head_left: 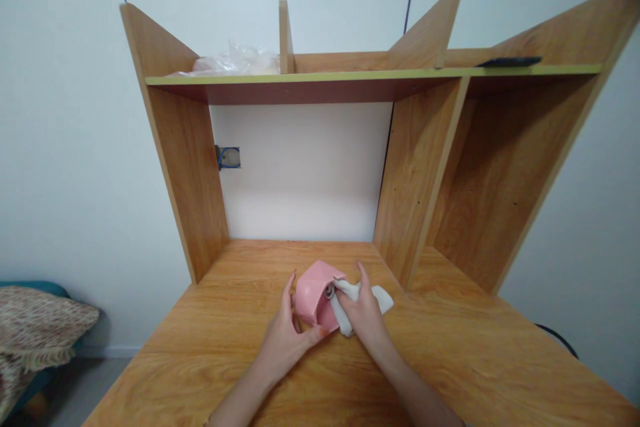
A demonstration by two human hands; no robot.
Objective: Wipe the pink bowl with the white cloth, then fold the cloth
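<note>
A pink faceted hollow shell, like a lampshade (313,290), is held just above the wooden desk, its opening turned to the right. Inside the opening shows a small grey round fitting (329,291). My left hand (290,333) grips the shell from the left, thumb on the lower rim and fingers along the far side. In my right hand (364,310) is a white cloth (383,299), pressed into the opening beside the grey fitting. Some of the fingers of my right hand are hidden by the cloth and the shell. One end of the cloth hangs down below the rim.
The wooden desk (440,360) has a hutch with a shelf (340,77) above. Clear plastic wrapping (237,61) and a dark flat object (510,61) lie on that shelf. An open wall box (230,157) is behind. A patterned blanket (45,327) is at left.
</note>
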